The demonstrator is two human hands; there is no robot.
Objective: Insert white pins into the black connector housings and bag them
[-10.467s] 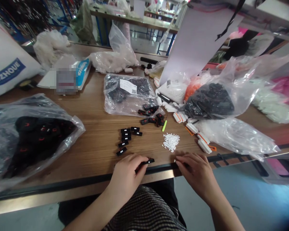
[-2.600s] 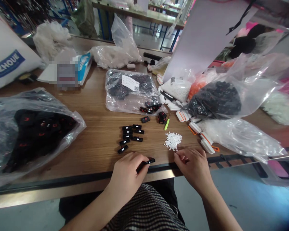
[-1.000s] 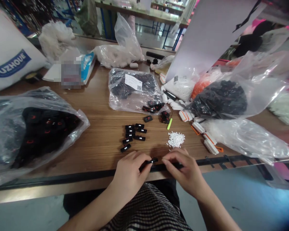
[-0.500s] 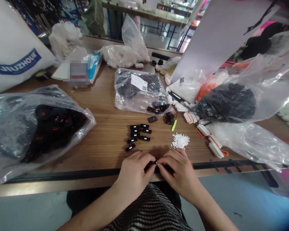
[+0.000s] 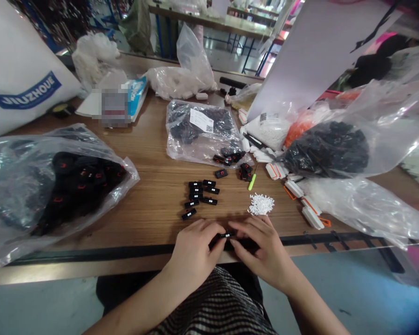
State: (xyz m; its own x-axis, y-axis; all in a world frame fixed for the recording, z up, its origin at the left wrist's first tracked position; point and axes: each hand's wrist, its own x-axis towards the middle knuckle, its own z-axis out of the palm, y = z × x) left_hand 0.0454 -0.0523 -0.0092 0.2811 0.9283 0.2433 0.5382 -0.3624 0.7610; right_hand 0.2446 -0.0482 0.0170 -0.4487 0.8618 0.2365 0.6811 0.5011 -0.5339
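- One black piece (image 5: 226,235) is held over the near edge of the counter (image 5: 146,218). About eight loose pieces (image 5: 199,195) lie clustered just beyond it, with one white pellet heap (image 5: 261,204) to their right.
- The left hand (image 5: 195,249) curls closed round the black piece, and the right hand (image 5: 261,249) pinches its right end.
- The black piece is small and oblong, with white marks.

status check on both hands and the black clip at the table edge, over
Left hand pinching small black clip. Right hand touching its end. White pellet pile just beyond, untouched.
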